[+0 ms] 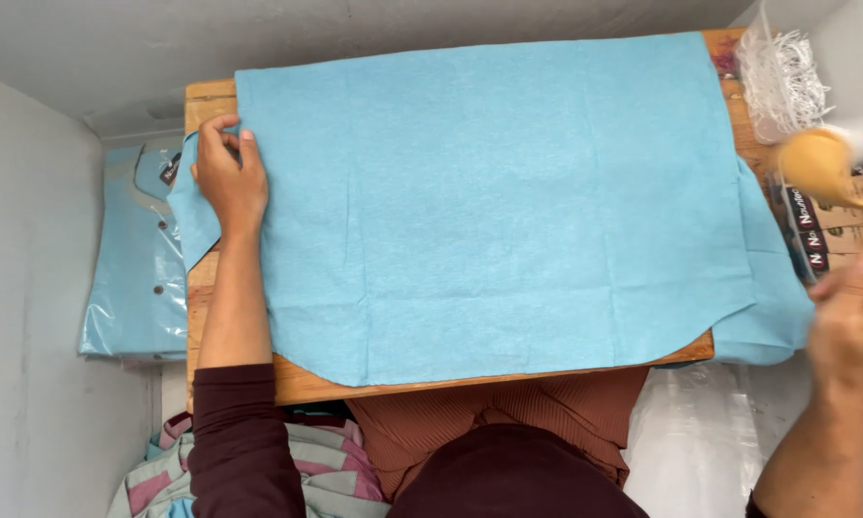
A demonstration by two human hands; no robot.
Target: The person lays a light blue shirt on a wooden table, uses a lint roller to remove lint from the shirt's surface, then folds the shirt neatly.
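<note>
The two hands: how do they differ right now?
The left hand lies on the blue cloth, pinching its edge; the right hand is off the table's side. The left looks sharp, the right blurred. The right is near a tan object. Both wear dark sleeves.

A packaged blue shirt (134, 259) lies beside the wooden table (297, 384).

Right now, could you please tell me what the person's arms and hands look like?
Both hands are bare, without gloves, rings or watch. The left hand has its dark maroon long sleeve pushed up to the elbow. The right hand is motion-blurred; only a dark sleeve edge shows.
</note>
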